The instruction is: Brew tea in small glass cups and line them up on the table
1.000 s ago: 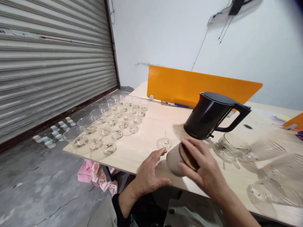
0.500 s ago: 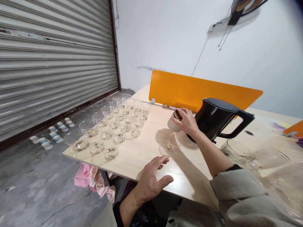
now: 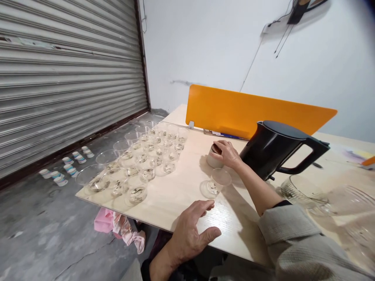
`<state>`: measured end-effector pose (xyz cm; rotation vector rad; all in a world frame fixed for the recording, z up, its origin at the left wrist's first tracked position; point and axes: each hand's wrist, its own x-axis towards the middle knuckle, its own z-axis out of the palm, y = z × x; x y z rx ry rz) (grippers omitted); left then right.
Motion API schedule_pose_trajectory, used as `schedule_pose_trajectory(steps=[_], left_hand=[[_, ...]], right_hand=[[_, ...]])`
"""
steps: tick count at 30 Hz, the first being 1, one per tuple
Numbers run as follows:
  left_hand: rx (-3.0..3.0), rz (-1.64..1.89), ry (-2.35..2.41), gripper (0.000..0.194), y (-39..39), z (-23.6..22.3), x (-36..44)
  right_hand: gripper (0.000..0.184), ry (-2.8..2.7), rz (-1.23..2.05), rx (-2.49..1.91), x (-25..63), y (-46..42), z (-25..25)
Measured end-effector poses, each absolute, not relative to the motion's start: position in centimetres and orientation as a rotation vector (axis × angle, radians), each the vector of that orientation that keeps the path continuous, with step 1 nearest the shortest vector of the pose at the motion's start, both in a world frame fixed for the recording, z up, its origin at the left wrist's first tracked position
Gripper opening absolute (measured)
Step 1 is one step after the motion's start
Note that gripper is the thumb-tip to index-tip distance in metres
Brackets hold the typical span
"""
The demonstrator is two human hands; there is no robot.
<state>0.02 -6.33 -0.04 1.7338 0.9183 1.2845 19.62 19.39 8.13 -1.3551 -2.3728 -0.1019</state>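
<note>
One roller shutter (image 3: pixel 70 70) fills the upper left of the frame. Below it, small white-and-blue containers (image 3: pixel 60 180) stand on the floor, too small and close together for a sure count. Right of them, clear cups (image 3: pixel 148 171) holding dark shreds crowd the left part of the table (image 3: pixel 172 199); they overlap, so I put them only at more than twenty. Pink cloth (image 3: pixel 104 220) lies beneath, its pieces not countable.

At lower centre the left hand (image 3: pixel 193 230) is bare, thumb and fingers apart, near the table's front edge. Just right of the middle is one lidded canister (image 3: pixel 215 160), the thing being handled, with one lone cup (image 3: pixel 220 178) just in front of it, a few shreds at its bottom. The right hand (image 3: pixel 228 153) has its fingers clamped around the canister's upper part.

The step in hand looks like setting the canister down; whether its base fully rests on the table, I cannot tell. Releasing it calls for a level base and fingers opened clear of the lone cup.

Farther right come one black kettle (image 3: pixel 272 148), one long orange partition (image 3: pixel 258 107) behind it, one ribbed glass (image 3: pixel 299 187) and, at lower right, at least two clear vessels (image 3: pixel 350 201), overlapping.
</note>
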Motion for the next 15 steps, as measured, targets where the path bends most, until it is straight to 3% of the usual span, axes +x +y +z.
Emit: schedule_pose_trajectory(steps=[8,15], left_hand=[[1.731,1.267,0.93,0.058,-6.6,0.1,0.0],[1.723,1.27,0.906,0.054,-6.6,0.0,0.1]], right_hand=[[0.068,-2.338,-0.161,-1.285,20.1,16.9,8.9],[0.051,-1.698,-0.419,-1.146,24.4,8.3,12.9]])
